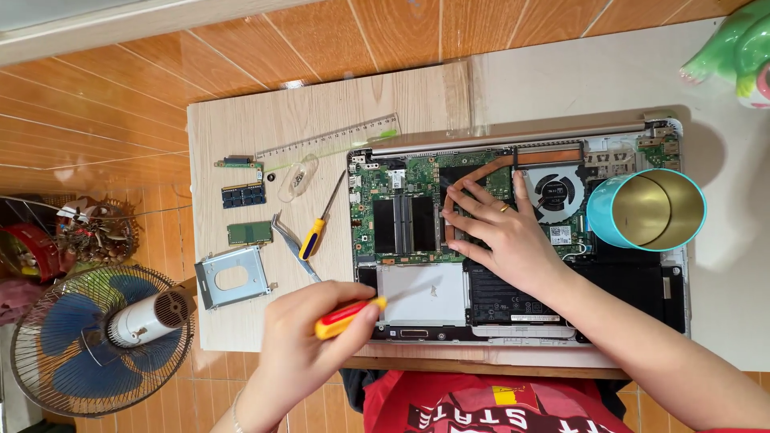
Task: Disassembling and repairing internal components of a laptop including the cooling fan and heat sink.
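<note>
Gripping the red-and-yellow screwdriver (346, 314), the left hand (309, 337) points its shaft toward 3 o'clock at the laptop (417, 293); the right hand (501, 232) lies flat, unclenched, on its board.

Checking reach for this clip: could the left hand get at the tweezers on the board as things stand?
Probably yes. The left hand sits just below the tweezers with bare board between, but its fingers are wrapped round a red and yellow screwdriver, which it would need to set down first.
</note>
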